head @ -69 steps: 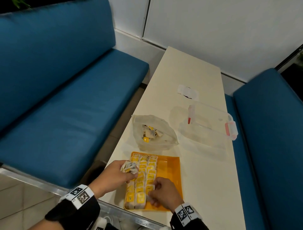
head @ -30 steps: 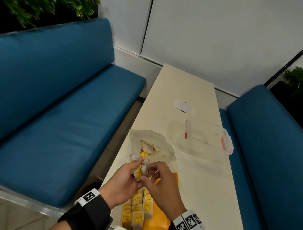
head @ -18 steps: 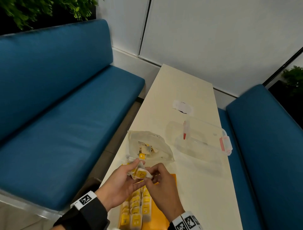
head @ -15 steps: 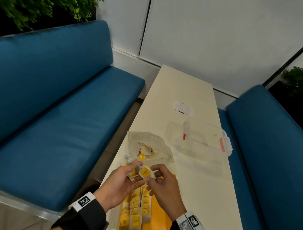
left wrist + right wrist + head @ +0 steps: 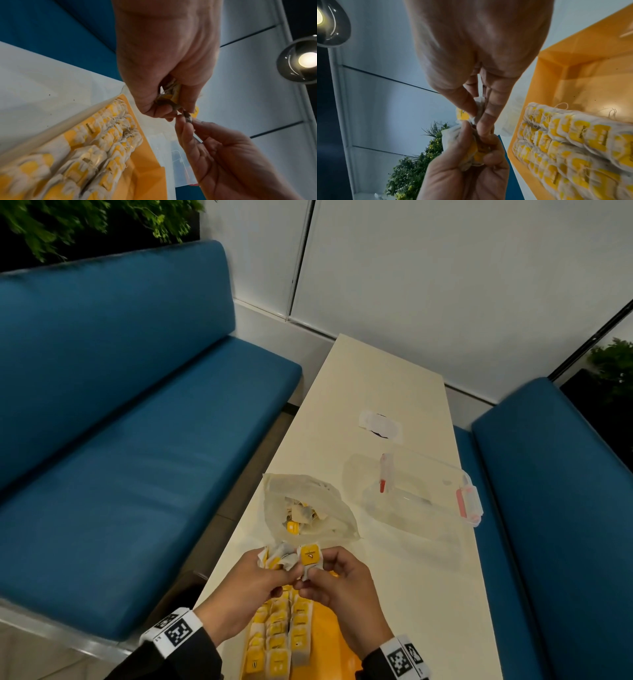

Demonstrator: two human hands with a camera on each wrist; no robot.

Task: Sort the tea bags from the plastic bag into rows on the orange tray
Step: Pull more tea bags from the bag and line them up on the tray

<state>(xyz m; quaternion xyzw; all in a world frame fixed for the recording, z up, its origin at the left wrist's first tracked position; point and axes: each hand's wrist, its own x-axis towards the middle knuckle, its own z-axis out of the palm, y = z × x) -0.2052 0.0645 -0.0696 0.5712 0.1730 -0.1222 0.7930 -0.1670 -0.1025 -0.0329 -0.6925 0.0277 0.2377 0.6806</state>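
Both hands are raised above the orange tray (image 5: 335, 645), fingertips meeting. My left hand (image 5: 274, 573) grips a bunch of white tea bags (image 5: 277, 556) with yellow tags. My right hand (image 5: 318, 573) pinches a single tea bag (image 5: 310, 556), its yellow tag facing up; the right wrist view shows this tea bag (image 5: 477, 112) between thumb and fingers. Rows of tea bags (image 5: 277, 635) fill the tray's left side; the same rows (image 5: 573, 142) and orange tray (image 5: 590, 75) show in the right wrist view. The plastic bag (image 5: 305, 508) lies just beyond the hands with several tea bags inside.
A clear lidded box (image 5: 418, 491) with red clips stands right of the plastic bag on the cream table (image 5: 376, 392). A small white paper (image 5: 380, 424) lies farther back. Blue benches (image 5: 137, 457) flank the table on both sides.
Both hands rose from the tray; the right hand left the rows and came to the left hand's bunch, then drew one tea bag out, its yellow tag now turned up.
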